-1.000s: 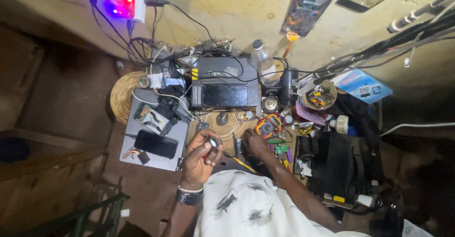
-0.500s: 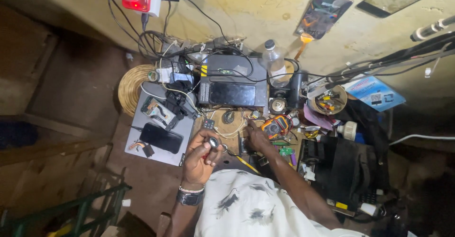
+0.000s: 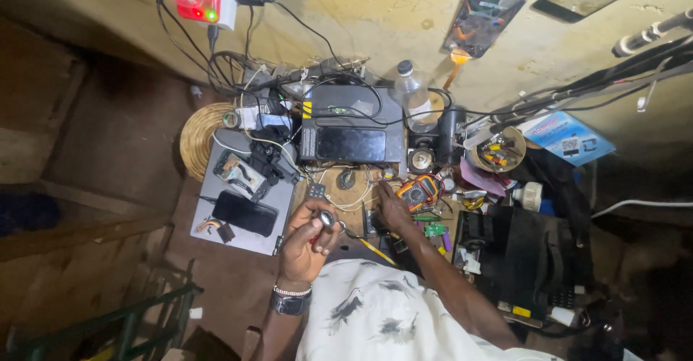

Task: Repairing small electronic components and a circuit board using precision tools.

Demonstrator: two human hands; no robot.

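Silver round metal part (image 3: pixel 327 219) stays pinched in the left hand's (image 3: pixel 307 240) fingers, as before; the right hand (image 3: pixel 393 206) now presses, fingers spread, beside the orange multimeter (image 3: pixel 419 190).

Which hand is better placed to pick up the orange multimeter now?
Probably the right hand: it rests beside the orange multimeter, while the left hand already holds a small round part.

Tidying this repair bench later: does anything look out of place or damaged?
A phone screen panel hangs on the wall with its orange flex cable dangling loose. An opened phone lies with its insides showing on the grey board. Cables tangle behind the bench. Nothing looks spilled.
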